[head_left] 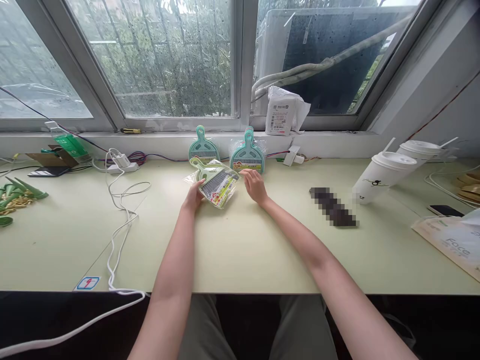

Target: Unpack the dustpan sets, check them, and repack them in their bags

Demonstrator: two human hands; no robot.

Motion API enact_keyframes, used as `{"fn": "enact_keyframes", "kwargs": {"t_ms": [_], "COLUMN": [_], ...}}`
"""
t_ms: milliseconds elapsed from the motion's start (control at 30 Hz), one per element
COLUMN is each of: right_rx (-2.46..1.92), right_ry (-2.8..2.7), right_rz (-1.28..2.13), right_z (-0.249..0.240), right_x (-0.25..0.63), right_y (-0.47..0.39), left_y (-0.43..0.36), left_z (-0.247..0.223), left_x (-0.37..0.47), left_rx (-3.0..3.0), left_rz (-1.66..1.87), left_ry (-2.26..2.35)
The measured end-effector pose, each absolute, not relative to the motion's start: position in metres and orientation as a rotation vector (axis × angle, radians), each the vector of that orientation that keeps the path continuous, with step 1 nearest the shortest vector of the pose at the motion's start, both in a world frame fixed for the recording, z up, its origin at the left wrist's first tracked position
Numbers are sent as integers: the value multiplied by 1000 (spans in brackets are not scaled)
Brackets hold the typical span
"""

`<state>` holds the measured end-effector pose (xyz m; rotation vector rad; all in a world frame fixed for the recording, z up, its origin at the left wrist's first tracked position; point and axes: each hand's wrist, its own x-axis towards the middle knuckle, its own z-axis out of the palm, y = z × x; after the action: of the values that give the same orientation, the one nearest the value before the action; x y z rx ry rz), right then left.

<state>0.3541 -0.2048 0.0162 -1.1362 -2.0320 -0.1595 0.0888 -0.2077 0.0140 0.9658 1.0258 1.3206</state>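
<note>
A pale green dustpan and brush set (217,182) in a clear plastic bag is held tilted over the table. My left hand (194,196) is closed on its left side, with the thumb over the front. At the bag's upper right corner, the fingers of my right hand (255,185) are pinched together on the plastic. A colourful printed label shows on the lower part of the set, below the grey bristles. Behind it, teal dustpan sets (203,145) lean against the wall under the window. More teal dustpan sets (248,152) are stacked upright just beyond my right hand.
White cables (125,220) run down the left of the table (240,250) from a power strip (123,167). To the right stand two white cups (382,175) with straws, near a blurred dark object (333,207). A wrapped white package (281,112) sits on the sill.
</note>
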Motion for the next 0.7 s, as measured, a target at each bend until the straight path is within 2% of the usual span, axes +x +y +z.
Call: {"fn": "enact_keyframes", "kwargs": {"t_ms": [167,333,467,700], "right_rx": [-1045,-1250,-1233,-1017], "right_ry": [-2051,-1572,-1248,-861], "right_rz": [133,547,984,1184], "right_z": [15,10,10,4], "right_x": [348,373,395,409], "right_y": [-262,-284,-293,-292], "left_y": [-222,-238,-253,-277], "left_z": [20,19,18,22], "left_x": [122,154,175,188], "left_rx": [1062,1010,971,1120], "left_rz": [1308,1303,1302,1002], "left_ry": [925,874,852,695]}}
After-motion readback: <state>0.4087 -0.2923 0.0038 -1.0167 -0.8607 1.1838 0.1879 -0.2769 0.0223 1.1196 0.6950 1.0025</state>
